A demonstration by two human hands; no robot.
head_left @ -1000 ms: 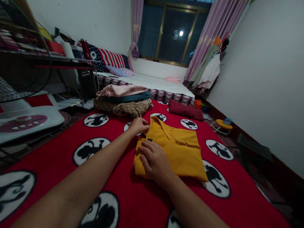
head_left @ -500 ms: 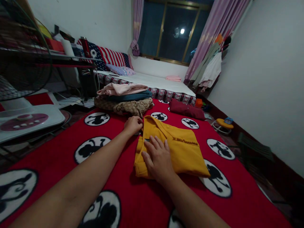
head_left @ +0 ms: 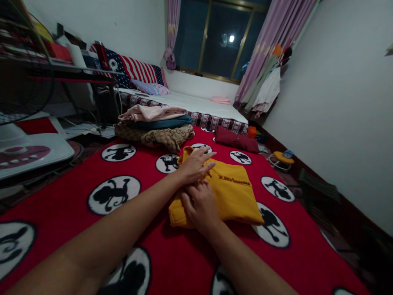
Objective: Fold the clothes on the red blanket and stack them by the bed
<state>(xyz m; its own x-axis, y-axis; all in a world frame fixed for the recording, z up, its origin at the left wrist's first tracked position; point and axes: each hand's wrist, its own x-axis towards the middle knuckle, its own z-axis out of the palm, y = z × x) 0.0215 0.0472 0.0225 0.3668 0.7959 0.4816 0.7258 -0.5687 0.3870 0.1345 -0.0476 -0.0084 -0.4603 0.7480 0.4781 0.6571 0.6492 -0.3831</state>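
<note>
One folded mustard-yellow garment [head_left: 236,200] lies on one red monkey-print blanket [head_left: 64,192]; contacts number two: the left hand [head_left: 195,167] lies across the garment's left part, fingers released and extended; the right hand [head_left: 203,205] rests just nearer, fingers bent, whether grasping cloth I cannot tell; beyond, one pile holds one pink garment [head_left: 153,112], one teal garment [head_left: 166,123] and brown patterned cloth [head_left: 159,136]; one folded maroon garment [head_left: 235,140] lies right of it.

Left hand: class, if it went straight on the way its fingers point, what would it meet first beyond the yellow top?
Probably the maroon garment, across the blanket; the left hand's height is hard to judge, so it might pass above.
</note>
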